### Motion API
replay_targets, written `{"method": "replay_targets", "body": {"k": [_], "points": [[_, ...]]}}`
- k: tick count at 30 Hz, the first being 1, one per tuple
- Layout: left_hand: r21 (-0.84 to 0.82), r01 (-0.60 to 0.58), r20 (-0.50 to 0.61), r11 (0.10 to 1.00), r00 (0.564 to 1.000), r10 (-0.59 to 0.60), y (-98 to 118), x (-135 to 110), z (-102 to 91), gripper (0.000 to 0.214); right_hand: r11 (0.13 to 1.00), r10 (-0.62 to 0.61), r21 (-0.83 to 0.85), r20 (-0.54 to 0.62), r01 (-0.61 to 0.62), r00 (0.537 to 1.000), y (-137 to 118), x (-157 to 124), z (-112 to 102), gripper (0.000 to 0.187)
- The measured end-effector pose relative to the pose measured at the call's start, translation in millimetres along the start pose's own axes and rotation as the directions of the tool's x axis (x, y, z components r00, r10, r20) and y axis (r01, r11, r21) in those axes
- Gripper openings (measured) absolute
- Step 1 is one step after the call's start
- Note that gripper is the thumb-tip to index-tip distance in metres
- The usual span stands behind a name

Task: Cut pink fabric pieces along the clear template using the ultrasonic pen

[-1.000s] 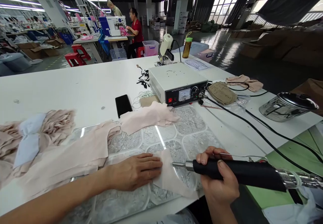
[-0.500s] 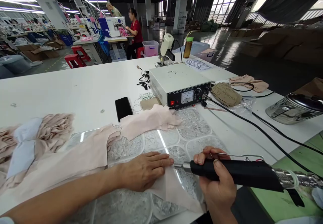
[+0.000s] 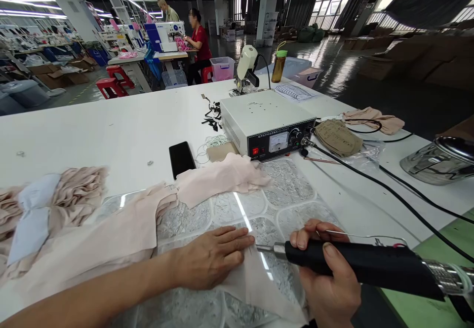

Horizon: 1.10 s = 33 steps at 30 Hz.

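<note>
My left hand lies flat with its fingers stretched out, pressing a pale pink fabric piece onto a clear mat with a grey pattern. My right hand is wrapped around the black grip of a handheld ultrasonic welder, its thumb on top. The tool's thin metal tip points left and ends beside my left fingertips, at the fabric's upper edge. Whether the tip touches the fabric I cannot tell. More pink pieces lie stacked beyond my left hand, and others spread to its left.
A control box with a meter stands behind the mat; its black cable runs to the right. Around it are a phone, tan pads, a glass jar and a bottle. Two people sit or stand by sewing machines farther back.
My right hand and the tool have shifted slightly right and toward me, the tip staying by my left fingertips. My left hand is nearly still. The whole view has shifted a little.
</note>
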State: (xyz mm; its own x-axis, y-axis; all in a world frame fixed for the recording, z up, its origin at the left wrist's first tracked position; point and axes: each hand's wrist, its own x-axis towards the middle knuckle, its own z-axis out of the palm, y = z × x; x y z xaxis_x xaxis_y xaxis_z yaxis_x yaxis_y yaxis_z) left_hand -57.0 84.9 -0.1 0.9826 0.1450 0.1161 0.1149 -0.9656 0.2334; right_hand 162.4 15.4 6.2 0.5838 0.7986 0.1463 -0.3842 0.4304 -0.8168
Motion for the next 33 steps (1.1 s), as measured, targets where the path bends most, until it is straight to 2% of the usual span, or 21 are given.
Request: {"method": "replay_targets", "body": {"k": [10,17,33], "points": [[0.003,0.019,0.002,1.000,1.000,-0.019,1.7,-0.7,4.1,0.008,1.000,-0.007,-0.019,-0.050,0.006,0.999,-1.1,-0.1,-2.4,0.011],[0.006,0.026,0.004,1.000,1.000,-0.026,2.5,0.0,3.4,0.006,0.995,-0.094,-0.030,-0.100,0.092,0.991,-0.8,6.2,-2.3,0.011],[0.079,0.018,-0.020,0.997,1.000,-0.017,2.5,-1.4,7.8,0.012,0.992,-0.116,-0.054,-0.028,0.114,0.993,3.2,6.0,4.3,0.010]]}}
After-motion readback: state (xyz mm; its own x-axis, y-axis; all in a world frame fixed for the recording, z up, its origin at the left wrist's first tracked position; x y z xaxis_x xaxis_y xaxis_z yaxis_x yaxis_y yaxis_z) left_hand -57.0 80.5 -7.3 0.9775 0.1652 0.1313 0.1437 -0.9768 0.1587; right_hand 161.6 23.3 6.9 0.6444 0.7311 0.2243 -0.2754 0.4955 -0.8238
